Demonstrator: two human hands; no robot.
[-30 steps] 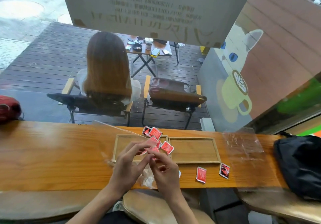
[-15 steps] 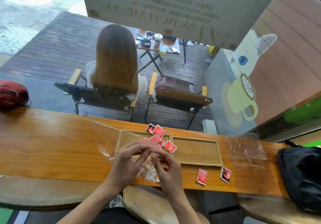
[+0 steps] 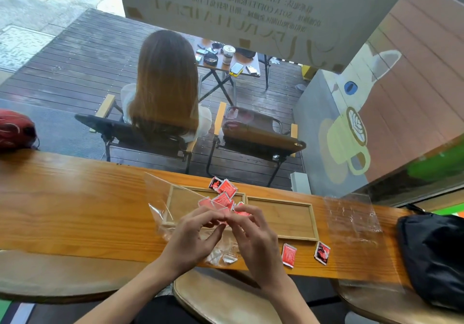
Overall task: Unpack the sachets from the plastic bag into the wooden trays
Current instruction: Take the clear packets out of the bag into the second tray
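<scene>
Both grips are closed on the clear thin plastic bag (image 3: 175,213): the left hand (image 3: 193,238) and the right hand (image 3: 253,235) meet fingertip to fingertip and pinch the film between them, at what is judged to be its mouth. No sachet is seen held by either hand.

The bag is stretched from the pinch toward the left and away from the person, so that it lies partly over the left pale wooden tray (image 3: 173,198). Its crumpled end hangs under the hands at the near edge of the long orange-brown wooden table (image 3: 75,210).

Several small red square sachets (image 3: 223,193) lie just beyond the fingertips, on the far right corner of the left tray; whether some are inside the film cannot be told. The right pale wooden tray (image 3: 281,218) touches the left one and holds nothing. It lies to the right of the grip, its long axis along the table, so the right hand is the nearer one to it.

Two loose red sachets (image 3: 288,254) lie on the table before this tray. A second clear plastic sheet (image 3: 351,220) and a black fabric bag (image 3: 431,256) are seen further right.
</scene>
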